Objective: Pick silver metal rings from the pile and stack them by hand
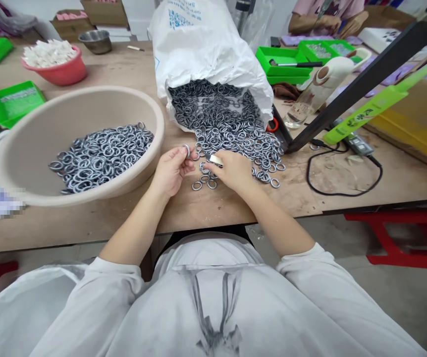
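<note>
My left hand pinches a single grey ring between thumb and fingers, just above the table. Close to its right, my right hand is closed around a small tool with a pale handle and a dark tip; it looks like a small knife, though most of it is hidden in the fingers. Around and beyond both hands lies a heap of loose grey rings, spilling from the mouth of a white sack. Left of my left hand stands a wide beige basin holding many similar rings.
A pink bowl of white pieces, a green tray and a metal bowl stand at the back left. On the right are a slanted dark bar, a bottle and a black cable. A co-worker's hands show behind.
</note>
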The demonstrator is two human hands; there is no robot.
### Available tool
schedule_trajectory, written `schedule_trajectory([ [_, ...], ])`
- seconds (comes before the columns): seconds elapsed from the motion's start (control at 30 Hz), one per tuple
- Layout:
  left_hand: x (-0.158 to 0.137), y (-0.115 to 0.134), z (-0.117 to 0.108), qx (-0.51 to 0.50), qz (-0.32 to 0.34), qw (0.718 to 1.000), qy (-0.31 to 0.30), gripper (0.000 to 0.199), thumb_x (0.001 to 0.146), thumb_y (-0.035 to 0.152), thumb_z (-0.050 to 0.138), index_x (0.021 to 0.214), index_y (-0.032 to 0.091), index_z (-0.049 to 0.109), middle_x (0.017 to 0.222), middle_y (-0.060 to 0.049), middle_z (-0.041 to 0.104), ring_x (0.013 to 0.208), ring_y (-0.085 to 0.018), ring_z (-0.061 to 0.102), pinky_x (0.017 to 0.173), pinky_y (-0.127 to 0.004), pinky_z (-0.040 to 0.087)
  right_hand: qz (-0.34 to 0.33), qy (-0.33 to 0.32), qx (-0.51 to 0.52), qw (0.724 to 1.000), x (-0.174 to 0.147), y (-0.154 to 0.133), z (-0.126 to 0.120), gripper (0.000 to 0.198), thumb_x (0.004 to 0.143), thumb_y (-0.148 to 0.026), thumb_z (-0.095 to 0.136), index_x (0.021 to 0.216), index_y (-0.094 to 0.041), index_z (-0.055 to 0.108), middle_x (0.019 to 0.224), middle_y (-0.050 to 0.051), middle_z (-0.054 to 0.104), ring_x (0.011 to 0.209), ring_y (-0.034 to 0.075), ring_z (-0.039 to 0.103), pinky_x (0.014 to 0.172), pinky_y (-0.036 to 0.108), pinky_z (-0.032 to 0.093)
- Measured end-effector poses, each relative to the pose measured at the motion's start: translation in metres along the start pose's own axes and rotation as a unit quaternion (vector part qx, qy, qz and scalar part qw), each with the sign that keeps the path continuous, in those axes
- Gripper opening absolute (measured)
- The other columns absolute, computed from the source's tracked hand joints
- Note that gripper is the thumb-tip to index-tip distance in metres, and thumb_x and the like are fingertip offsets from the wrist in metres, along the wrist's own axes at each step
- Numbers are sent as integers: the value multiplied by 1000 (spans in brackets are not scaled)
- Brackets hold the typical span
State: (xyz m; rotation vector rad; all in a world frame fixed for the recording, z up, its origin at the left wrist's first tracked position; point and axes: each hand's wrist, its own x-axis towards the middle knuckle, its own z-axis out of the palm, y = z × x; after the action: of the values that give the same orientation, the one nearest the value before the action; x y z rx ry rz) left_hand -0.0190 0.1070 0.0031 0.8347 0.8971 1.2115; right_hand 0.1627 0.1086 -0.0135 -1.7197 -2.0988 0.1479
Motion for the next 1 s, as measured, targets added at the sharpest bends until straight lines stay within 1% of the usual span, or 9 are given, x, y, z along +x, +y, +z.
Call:
schedule_trajectory([
  [0.1, 6, 3, -5, 4, 5, 999, 46, 20, 78, 13, 65, 97, 18, 66, 74, 1, 67, 56, -5, 58, 59, -16, 52, -39, -49, -71, 996, -1, -8, 7, 30, 90, -51, 61, 100, -24, 72, 99, 6, 73, 83, 22, 64, 60, 29, 29],
  [0.23, 10, -1, -6, -1, -40, 997, 60, 15, 73, 8, 53, 82, 15, 61, 72, -1, 64, 57, -8, 58, 59, -20, 52, -40, -75, -104, 991, 3, -8, 10, 22, 95, -35, 54, 103, -26, 72, 103, 7, 73, 88, 24, 65, 62, 31, 33],
  [0.33, 10, -8, -4, 22, -64, 996, 53, 5, 72, 13, 55, 76, 15, 58, 72, -1, 60, 57, -8, 54, 56, -21, 48, -16, -81, -90, 992, 5, -4, 6, 26, 96, -37, 50, 102, -24, 72, 106, 8, 73, 92, 26, 65, 66, 31, 36],
  [0.43, 9, -14, -2, 144, -42, 988, 32, 9, 71, 17, 65, 76, 16, 57, 68, 2, 54, 56, -8, 46, 52, -20, 38, -14, -82, -78, 993, 4, -3, 3, 29, 95, -43, 51, 102, -23, 72, 106, 9, 73, 92, 26, 65, 67, 31, 37],
  [0.6, 8, -20, -7, 347, 43, 937, 10, 12, 73, 22, 68, 76, 16, 58, 67, 3, 52, 61, -10, 42, 59, -24, 34, -6, -97, -68, 993, 3, -4, 6, 26, 88, -42, 59, 92, -22, 74, 96, 9, 74, 83, 24, 64, 63, 30, 34],
  [0.7, 10, -24, -10, 430, 70, 900, -25, 18, 76, 31, 70, 79, 15, 62, 68, 2, 56, 63, -12, 45, 61, -26, 33, 28, -87, 51, 994, 5, 0, 6, 23, 83, -40, 62, 84, -19, 73, 78, 4, 70, 73, 19, 60, 62, 28, 32],
  [0.77, 11, -28, -11, 437, 86, 893, -62, 23, 80, 38, 66, 79, 15, 65, 66, 1, 57, 63, -13, 45, 61, -27, 32, 37, -91, 190, 977, 7, 3, 7, 22, 78, -38, 64, 80, -17, 71, 67, 0, 64, 65, 15, 54, 60, 26, 32],
  [0.9, 11, -30, -7, 303, 115, 941, -99, 28, 87, 40, 59, 75, 15, 66, 69, 0, 59, 65, -13, 48, 64, -25, 36, 25, -93, 442, 892, 7, 4, 13, 30, 73, -44, 68, 82, -16, 66, 70, -1, 63, 64, 13, 52, 63, 26, 39],
  [1.0, 6, -27, -1, 201, 79, 972, -95, 33, 85, 42, 64, 67, 15, 63, 64, 0, 56, 58, -10, 44, 57, -23, 36, 9, -42, 493, 869, 5, -1, 15, 34, 77, -50, 67, 83, -17, 64, 75, 0, 63, 69, 13, 54, 68, 27, 43],
])
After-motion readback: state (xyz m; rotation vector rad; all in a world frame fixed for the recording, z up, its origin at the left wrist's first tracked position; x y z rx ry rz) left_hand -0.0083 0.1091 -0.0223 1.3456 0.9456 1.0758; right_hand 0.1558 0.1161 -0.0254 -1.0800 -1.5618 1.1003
